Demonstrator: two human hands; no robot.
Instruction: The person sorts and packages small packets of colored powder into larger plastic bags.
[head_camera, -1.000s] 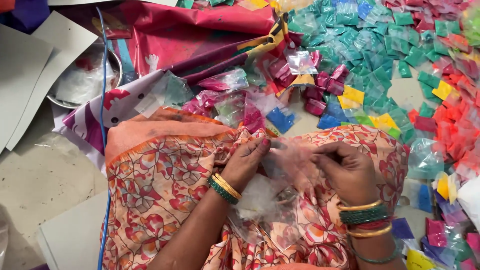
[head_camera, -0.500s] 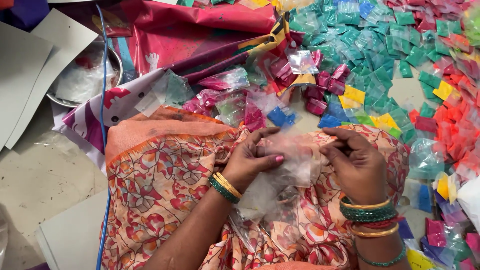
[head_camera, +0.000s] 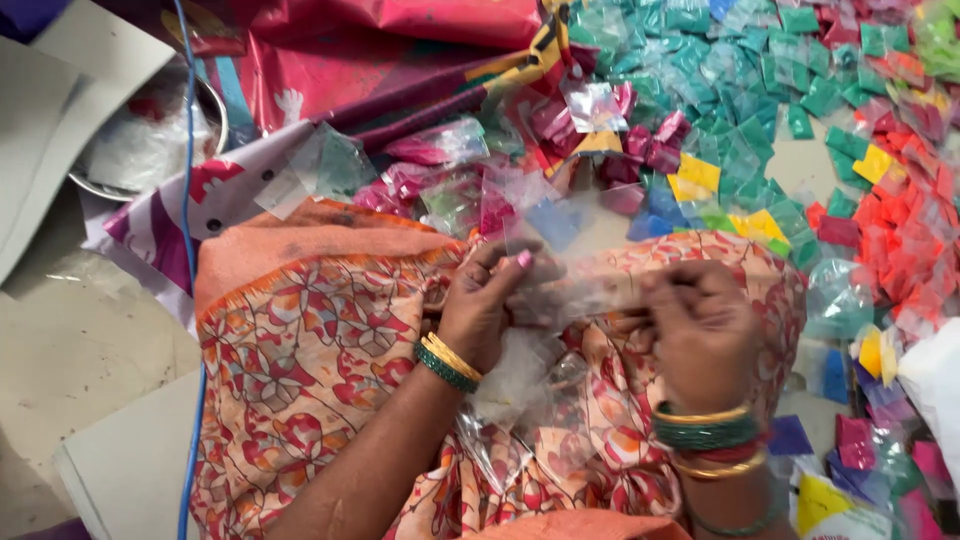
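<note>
My left hand (head_camera: 487, 305) and my right hand (head_camera: 700, 330) are held together over my lap, both pinching a small clear plastic pouch (head_camera: 590, 290) stretched between their fingers. Motion blurs the pouch, so its contents cannot be made out. Under the hands lies a bundle of more clear pouches (head_camera: 520, 390) on the orange patterned cloth (head_camera: 310, 330) that covers my lap. Green and gold bangles ring both wrists.
Several small packets of coloured powder, teal (head_camera: 740, 90), red (head_camera: 900, 230), yellow (head_camera: 700, 175) and pink (head_camera: 655, 140), lie spread over the floor ahead and to the right. A metal bowl (head_camera: 150, 130) sits at the upper left beside grey cardboard (head_camera: 60, 120). A blue cord (head_camera: 188, 230) runs down the left.
Both hands have risen slightly and drawn the clear pouch out flat between them; a second ago they were bunched lower over the bundle.
</note>
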